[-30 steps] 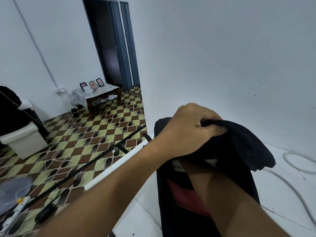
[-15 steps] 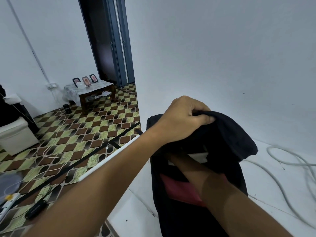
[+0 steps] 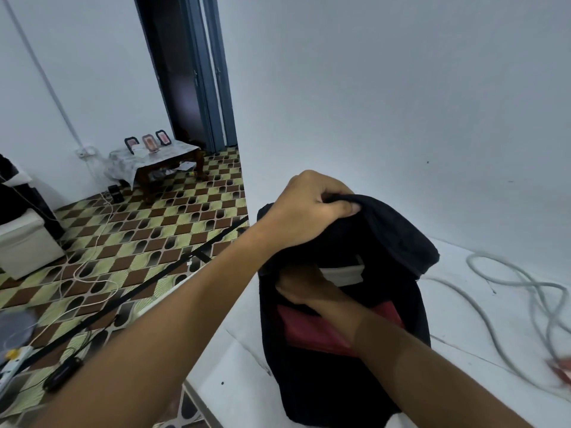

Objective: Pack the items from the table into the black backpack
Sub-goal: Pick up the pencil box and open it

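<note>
The black backpack (image 3: 336, 381) stands on the white table (image 3: 482, 332), its mouth open toward me. My left hand (image 3: 309, 208) grips the backpack's top flap (image 3: 398, 233) and holds it lifted. My right hand (image 3: 306, 288) reaches down into the opening; its fingers are hidden in the dark interior, so I cannot tell what they hold. Inside lie a red item (image 3: 312, 329) under my right forearm and a white flat item (image 3: 344, 273) further back.
Grey cables (image 3: 531, 291) loop over the table to the right, and a blurred reddish thing (image 3: 560, 370) lies at the right edge. The wall rises just behind the backpack. Left of the table edge is patterned floor with cords, a black bar and a low side table (image 3: 154, 156).
The view has shifted, so the backpack sits lower and nearer. My right hand has drawn back a little inside the opening. My left hand keeps its grip on the flap.
</note>
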A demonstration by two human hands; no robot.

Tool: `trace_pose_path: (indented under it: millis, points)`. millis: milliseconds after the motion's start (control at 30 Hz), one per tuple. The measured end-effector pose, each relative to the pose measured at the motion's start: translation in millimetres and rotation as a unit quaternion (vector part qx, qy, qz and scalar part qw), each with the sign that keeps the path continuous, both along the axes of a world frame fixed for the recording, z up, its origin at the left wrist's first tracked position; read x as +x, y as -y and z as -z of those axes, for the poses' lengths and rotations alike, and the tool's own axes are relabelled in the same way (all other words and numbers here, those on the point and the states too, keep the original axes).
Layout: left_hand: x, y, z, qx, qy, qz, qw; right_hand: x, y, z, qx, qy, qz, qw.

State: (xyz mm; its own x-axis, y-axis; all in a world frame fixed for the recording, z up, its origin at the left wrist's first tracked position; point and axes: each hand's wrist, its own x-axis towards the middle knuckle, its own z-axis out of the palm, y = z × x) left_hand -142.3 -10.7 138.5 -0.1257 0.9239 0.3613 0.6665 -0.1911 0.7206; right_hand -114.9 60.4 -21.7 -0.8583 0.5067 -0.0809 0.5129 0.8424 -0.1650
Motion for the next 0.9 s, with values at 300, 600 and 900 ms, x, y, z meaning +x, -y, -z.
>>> trace_pose_path:
  millis: [300, 600, 900]
  points:
    - [15, 38, 67, -0.006, -0.016, 0.010, 1.000, 151, 54, -5, -0.081, -0.109, -0.026, 0.990]
    - [70, 94, 161, -0.126, -0.075, -0.130, 0.981, 296, 78, 2, -0.104, -0.304, 0.005, 0.947]
    - [228, 89, 186, 0.062, -0.120, -0.014, 0.991, 439, 44, 17, -0.045, -0.291, 0.282, 0.913]
